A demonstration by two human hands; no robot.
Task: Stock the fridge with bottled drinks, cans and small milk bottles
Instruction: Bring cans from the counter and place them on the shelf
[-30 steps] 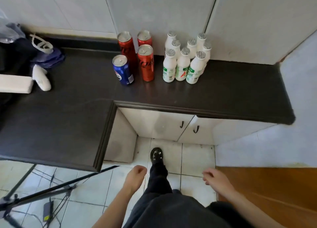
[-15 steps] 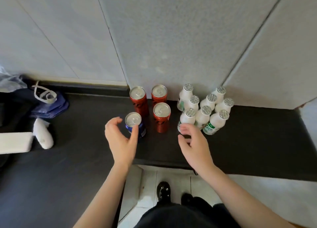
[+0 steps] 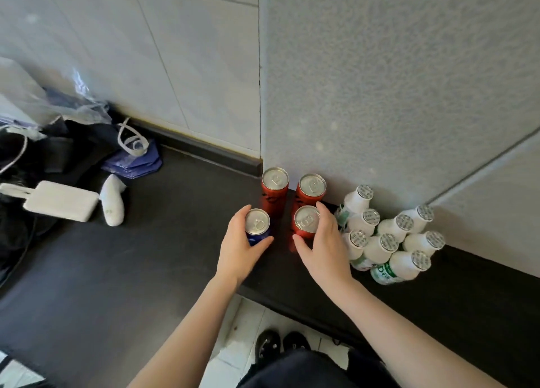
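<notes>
A blue can (image 3: 257, 223) and front red can (image 3: 306, 219), both silver-lidded; two rear red cans (image 3: 274, 183). White milk bottles (image 3: 391, 250), green labels. Black countertop (image 3: 117, 270); grey speckled wall (image 3: 380, 95).

Counter (image 3: 146, 270), back edge, against the wall (image 3: 380, 95): four cans stand upright in a two-by-two block. The rear-left can (image 3: 274, 183) and rear-right can (image 3: 312, 186) are nearest the wall; the front-left can (image 3: 257, 222) and front-right can (image 3: 306, 219) stand just before them. The left hand (image 3: 238, 250) grips the front-left can, and the right hand (image 3: 324, 247) grips the front-right can. The milk bottles (image 3: 388, 241) cluster just right of the block. Well to the left lie a flat pack (image 3: 61, 200) and a small device (image 3: 112, 203) beside it, with a bag (image 3: 131, 159) behind them.
</notes>
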